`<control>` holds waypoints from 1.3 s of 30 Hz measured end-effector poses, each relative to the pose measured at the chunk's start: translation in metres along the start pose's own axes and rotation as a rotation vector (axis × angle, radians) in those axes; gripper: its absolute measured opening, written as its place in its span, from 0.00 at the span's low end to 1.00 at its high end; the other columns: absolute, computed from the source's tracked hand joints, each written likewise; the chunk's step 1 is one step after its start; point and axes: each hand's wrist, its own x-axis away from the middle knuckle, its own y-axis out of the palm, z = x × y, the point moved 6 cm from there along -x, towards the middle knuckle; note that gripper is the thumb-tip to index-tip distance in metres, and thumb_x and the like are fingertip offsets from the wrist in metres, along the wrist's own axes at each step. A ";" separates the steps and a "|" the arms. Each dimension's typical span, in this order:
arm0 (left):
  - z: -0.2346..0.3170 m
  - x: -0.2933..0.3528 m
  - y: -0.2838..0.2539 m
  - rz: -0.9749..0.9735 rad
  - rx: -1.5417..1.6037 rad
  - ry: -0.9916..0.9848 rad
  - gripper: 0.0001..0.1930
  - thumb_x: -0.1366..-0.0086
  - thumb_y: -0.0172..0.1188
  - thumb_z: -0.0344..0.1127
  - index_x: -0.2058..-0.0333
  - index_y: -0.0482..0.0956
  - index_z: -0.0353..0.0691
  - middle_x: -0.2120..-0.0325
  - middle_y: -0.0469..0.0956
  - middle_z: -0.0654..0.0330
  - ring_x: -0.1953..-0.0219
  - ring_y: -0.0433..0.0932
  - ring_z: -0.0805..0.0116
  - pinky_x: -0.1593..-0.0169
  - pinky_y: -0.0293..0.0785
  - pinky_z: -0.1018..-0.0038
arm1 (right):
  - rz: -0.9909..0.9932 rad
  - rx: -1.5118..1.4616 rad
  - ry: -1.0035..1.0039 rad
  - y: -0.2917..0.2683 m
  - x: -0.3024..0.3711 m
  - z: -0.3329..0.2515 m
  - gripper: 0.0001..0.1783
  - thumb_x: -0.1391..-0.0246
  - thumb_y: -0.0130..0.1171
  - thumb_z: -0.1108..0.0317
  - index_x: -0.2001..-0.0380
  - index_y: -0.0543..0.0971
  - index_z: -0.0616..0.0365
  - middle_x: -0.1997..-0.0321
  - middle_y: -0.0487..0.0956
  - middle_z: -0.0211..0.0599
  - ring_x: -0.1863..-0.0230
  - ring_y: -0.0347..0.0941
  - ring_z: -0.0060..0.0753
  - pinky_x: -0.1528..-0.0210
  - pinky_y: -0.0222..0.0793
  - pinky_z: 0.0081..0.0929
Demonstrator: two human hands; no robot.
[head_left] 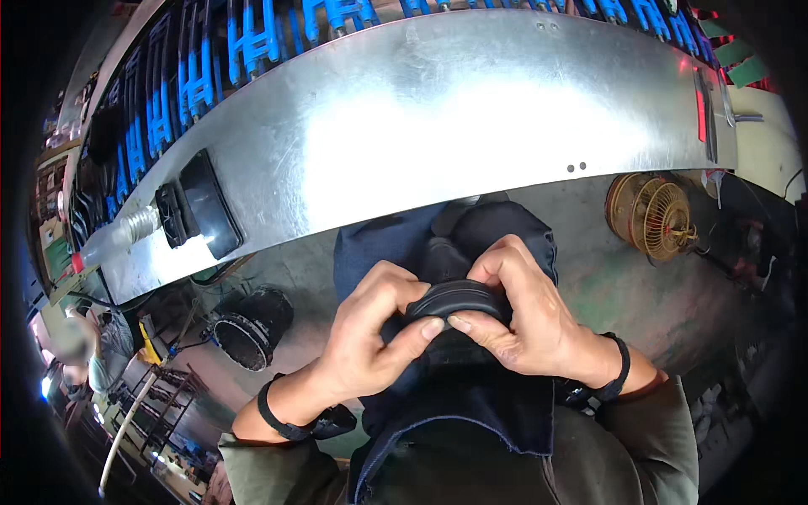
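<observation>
Low in front of me, between my thighs, is a black bicycle saddle [454, 298], its wide ridged end toward me and its narrower part pointing away. My left hand [376, 324] grips the left side of the wide end, thumb on the near edge and fingers curled over the far side. Gripping the right side in the same way is my right hand [526, 316]. The two thumb tips nearly meet at the middle of the near edge. Dark clothing behind the saddle makes its outline hard to see, and its underside is hidden.
A shiny metal table [379, 126] curves across ahead. On its left lie a dark flat phone-like slab [210, 206] and a clear bottle [118, 236]. Blue bicycle forks [252, 38] line the far side. A black bucket [244, 337] and a round wire-caged fan [656, 217] stand below.
</observation>
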 end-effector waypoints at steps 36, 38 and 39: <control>-0.054 0.093 0.050 0.362 0.551 0.131 0.39 0.28 0.44 0.66 0.35 0.64 0.35 0.37 0.67 0.49 0.35 0.67 0.55 0.33 0.66 0.59 | 0.315 0.049 -0.386 0.068 0.113 -0.035 0.36 0.34 0.53 0.56 0.31 0.58 0.68 0.35 0.66 0.60 0.36 0.68 0.59 0.36 0.66 0.44; -0.056 0.090 0.045 0.409 0.866 0.017 0.40 0.30 0.42 0.70 0.39 0.70 0.37 0.42 0.73 0.50 0.41 0.73 0.54 0.38 0.72 0.57 | 0.225 0.181 -0.364 0.059 0.150 -0.016 0.37 0.34 0.53 0.55 0.31 0.58 0.67 0.33 0.64 0.60 0.33 0.65 0.58 0.33 0.63 0.44; -0.041 0.097 0.059 0.463 0.924 -0.045 0.40 0.31 0.42 0.72 0.38 0.70 0.42 0.43 0.75 0.52 0.43 0.75 0.55 0.39 0.73 0.59 | 0.178 0.222 -0.324 0.048 0.173 -0.013 0.37 0.34 0.54 0.55 0.31 0.58 0.66 0.33 0.64 0.60 0.32 0.64 0.58 0.32 0.62 0.44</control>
